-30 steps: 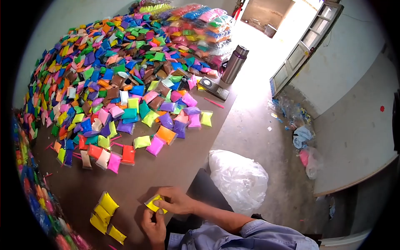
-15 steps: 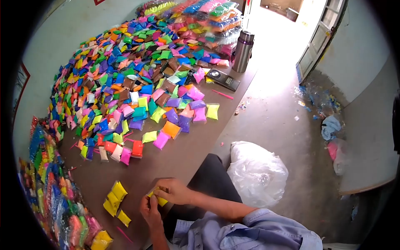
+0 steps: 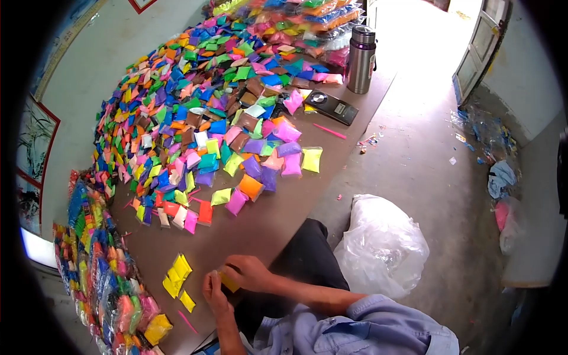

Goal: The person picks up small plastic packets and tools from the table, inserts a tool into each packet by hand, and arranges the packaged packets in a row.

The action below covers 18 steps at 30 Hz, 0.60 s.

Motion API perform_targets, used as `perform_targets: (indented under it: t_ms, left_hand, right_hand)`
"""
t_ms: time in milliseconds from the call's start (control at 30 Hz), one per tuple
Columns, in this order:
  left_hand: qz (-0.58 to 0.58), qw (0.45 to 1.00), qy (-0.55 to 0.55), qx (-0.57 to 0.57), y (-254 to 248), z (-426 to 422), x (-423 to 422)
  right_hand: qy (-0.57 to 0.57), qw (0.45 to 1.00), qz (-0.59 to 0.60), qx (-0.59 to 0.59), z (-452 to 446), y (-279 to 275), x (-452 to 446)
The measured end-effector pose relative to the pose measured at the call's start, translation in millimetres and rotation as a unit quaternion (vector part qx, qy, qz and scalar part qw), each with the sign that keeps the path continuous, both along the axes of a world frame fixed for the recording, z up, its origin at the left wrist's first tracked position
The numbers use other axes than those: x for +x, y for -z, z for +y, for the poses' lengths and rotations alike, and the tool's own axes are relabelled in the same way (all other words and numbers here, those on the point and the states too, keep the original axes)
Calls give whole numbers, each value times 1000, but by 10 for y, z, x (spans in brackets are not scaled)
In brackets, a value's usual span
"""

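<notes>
At the table's near edge both my hands are closed on a small yellow packet (image 3: 229, 283). My left hand (image 3: 218, 297) grips its left side, and my right hand (image 3: 251, 273) pinches it from above and the right. Fingers cover much of the packet, so I cannot tell whether it is sealed. Left of my hands, several yellow packets (image 3: 178, 274) lie together on the brown table (image 3: 236, 239), with a single yellow packet (image 3: 187, 301) just below them. A pink stick (image 3: 188, 322) lies nearby.
A large heap of colourful packets (image 3: 195, 112) covers the far table. Clear bags of packets (image 3: 118, 284) line the left side. A steel flask (image 3: 361, 62) and a digital scale (image 3: 332, 107) stand at the back right. A white plastic bag (image 3: 384, 245) sits on the floor.
The camera view has shifted, so the table and heap appear farther right. My hands stay on the yellow packet, with my right fingers slightly moved; the packets on the table lie as before.
</notes>
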<state>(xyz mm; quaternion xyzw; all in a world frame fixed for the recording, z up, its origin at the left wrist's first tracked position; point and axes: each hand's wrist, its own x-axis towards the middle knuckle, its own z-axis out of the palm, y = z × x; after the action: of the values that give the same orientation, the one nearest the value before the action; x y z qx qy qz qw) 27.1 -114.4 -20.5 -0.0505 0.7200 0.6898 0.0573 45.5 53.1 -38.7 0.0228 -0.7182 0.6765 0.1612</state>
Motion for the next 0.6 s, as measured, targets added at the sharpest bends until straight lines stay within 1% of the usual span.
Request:
perform_targets:
  t_ms: [33,67,100,133,200,233,300,333,433,467,500,600]
  left_hand:
    - [0,1000,-6,-5,35,2,2]
    - [-15,1000,-15,18,64,-2,4]
    - [-28,998,-25,42,70,-1,7]
    - [-25,998,-35,38,68,-10,9]
    - [-1,1000,-10,-4,42,0,24]
    - [2,1000,-22,-7,12,15,33]
    - [-37,999,-28,15,-47,45,34]
    - [-53,998,-6,28,-34,-19,25]
    - [-54,998,-1,43,-90,66,8]
    - [-73,995,-32,55,-126,117,15]
    - [-72,995,-37,54,-115,121,2]
    - [-57,997,-26,47,-30,122,10]
  right_hand:
    - [7,1000,6,-22,4,2,7]
    - [0,1000,7,-27,2,3,13]
    - [-2,1000,-14,-25,6,-12,14]
    - [-6,999,-34,-22,-1,-30,10]
    - [-10,999,-34,-26,-14,-74,10]
    - [-2,999,-38,-27,-22,-99,16]
    - [-18,998,-52,-10,-5,-143,25]
    - [-22,997,-69,9,7,-162,24]
    - [-22,996,-82,5,1,-134,-10]
    - [-28,996,-81,4,-8,-116,-22]
    - [-13,997,-72,-6,-7,-114,-30]
    - [6,998,-57,-25,2,-113,-19]
